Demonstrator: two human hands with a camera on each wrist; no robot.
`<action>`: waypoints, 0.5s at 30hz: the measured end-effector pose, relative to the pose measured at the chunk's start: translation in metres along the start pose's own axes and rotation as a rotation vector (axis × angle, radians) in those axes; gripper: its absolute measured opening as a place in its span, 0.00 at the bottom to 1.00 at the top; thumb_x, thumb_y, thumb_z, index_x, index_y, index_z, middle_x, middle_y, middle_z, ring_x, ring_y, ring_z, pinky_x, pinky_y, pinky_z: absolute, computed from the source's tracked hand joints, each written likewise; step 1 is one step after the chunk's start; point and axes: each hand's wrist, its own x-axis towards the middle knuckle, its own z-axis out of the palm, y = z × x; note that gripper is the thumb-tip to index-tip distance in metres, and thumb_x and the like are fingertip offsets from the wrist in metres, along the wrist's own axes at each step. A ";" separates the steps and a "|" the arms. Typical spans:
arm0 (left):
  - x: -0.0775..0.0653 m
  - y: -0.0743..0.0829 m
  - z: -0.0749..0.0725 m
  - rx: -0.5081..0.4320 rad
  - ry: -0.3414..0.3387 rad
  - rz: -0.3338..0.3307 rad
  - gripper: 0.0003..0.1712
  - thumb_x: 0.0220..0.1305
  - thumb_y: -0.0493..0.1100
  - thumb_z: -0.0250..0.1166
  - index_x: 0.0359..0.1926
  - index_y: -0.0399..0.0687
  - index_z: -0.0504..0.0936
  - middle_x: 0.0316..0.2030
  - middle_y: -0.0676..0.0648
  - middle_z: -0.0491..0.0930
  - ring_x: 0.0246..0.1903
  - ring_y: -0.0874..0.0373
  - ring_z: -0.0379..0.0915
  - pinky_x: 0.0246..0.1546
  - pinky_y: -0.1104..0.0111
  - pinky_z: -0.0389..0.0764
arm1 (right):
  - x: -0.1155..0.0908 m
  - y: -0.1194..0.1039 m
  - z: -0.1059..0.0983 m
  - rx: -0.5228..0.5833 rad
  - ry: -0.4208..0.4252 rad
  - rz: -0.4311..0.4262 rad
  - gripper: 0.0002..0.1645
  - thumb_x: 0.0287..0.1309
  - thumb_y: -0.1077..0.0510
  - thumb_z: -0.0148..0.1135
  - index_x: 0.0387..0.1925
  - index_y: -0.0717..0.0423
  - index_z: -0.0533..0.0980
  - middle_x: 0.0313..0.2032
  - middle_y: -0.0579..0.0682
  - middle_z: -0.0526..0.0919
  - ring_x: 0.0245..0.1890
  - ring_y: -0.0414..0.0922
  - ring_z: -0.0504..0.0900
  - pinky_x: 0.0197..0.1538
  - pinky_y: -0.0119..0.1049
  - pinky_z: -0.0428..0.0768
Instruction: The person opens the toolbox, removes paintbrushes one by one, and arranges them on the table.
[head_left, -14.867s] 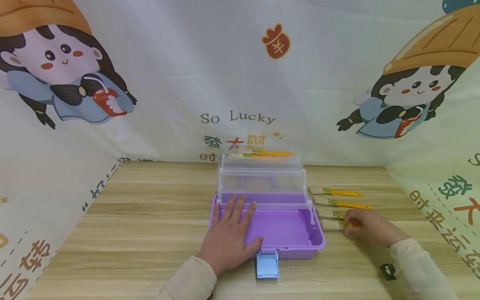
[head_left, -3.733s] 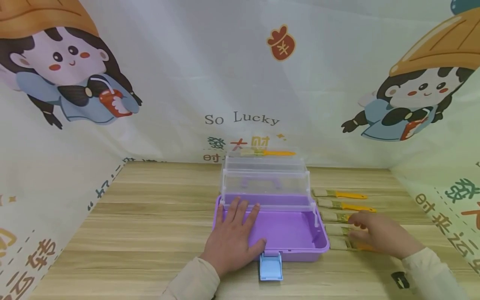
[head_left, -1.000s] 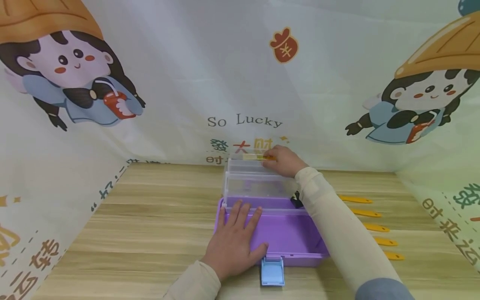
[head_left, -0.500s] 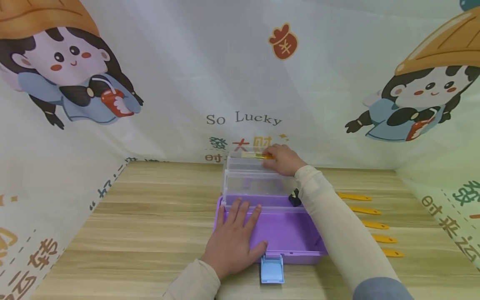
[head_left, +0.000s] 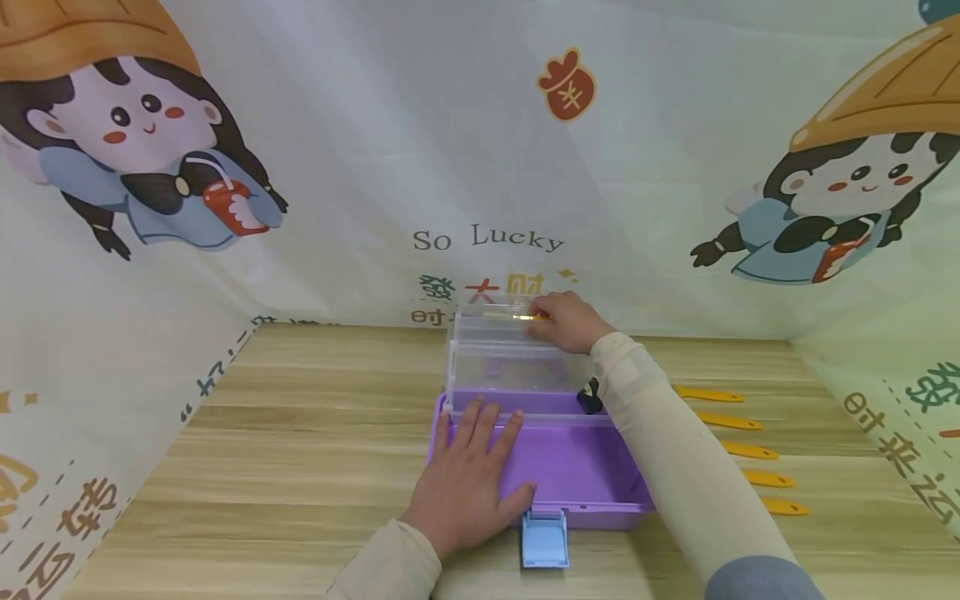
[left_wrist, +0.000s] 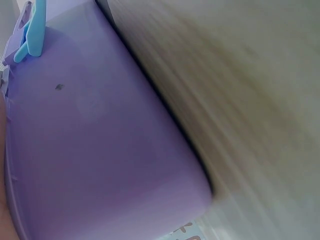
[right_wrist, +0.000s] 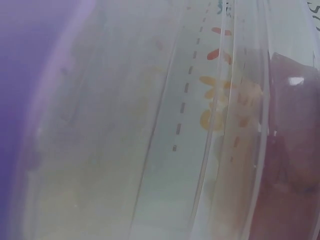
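Note:
A purple toolbox point(head_left: 600, 518) stands with its clear tiered trays point(head_left: 517, 371) raised at the back and its blue latch point(head_left: 545, 542) hanging down in front. My left hand point(head_left: 465, 492) rests with spread fingers on the box's left front part. At the top tray my right hand point(head_left: 567, 322) pinches a paintbrush point(head_left: 522, 317) by its yellow handle, bristles to the left. In the left wrist view the box's wall point(left_wrist: 100, 125) fills much of the frame. Through clear plastic, the right wrist view shows part of the right hand point(right_wrist: 290, 165), blurred.
Several yellow-handled paintbrushes point(head_left: 712, 394) lie in a row on the wooden table point(head_left: 300, 467) right of the box. My right forearm hides their bristle ends. A printed cloth point(head_left: 360, 150) rises behind and at both sides.
Since the oldest frame, another paintbrush has gone from the top tray to the table row. My right hand has moved from that row to the tray's last brush, which now looks turned edge-on.

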 end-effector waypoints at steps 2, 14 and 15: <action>0.000 0.000 0.000 -0.001 0.004 0.002 0.45 0.66 0.71 0.47 0.77 0.53 0.59 0.72 0.40 0.58 0.74 0.43 0.45 0.69 0.39 0.45 | 0.000 0.000 0.000 0.019 0.005 -0.004 0.17 0.62 0.51 0.64 0.47 0.59 0.80 0.39 0.53 0.83 0.41 0.51 0.77 0.50 0.48 0.74; 0.000 0.000 0.002 0.010 0.007 0.002 0.45 0.66 0.71 0.46 0.76 0.53 0.59 0.72 0.40 0.58 0.74 0.43 0.44 0.69 0.39 0.45 | -0.002 -0.002 -0.001 0.089 0.011 0.053 0.19 0.62 0.54 0.65 0.51 0.60 0.78 0.41 0.55 0.81 0.41 0.51 0.77 0.50 0.47 0.75; 0.000 0.000 0.002 0.009 0.004 0.002 0.45 0.66 0.71 0.46 0.76 0.53 0.59 0.72 0.40 0.58 0.74 0.43 0.44 0.69 0.39 0.45 | -0.002 -0.003 -0.002 0.094 0.009 0.061 0.20 0.63 0.53 0.65 0.52 0.61 0.77 0.42 0.55 0.81 0.42 0.51 0.77 0.50 0.48 0.75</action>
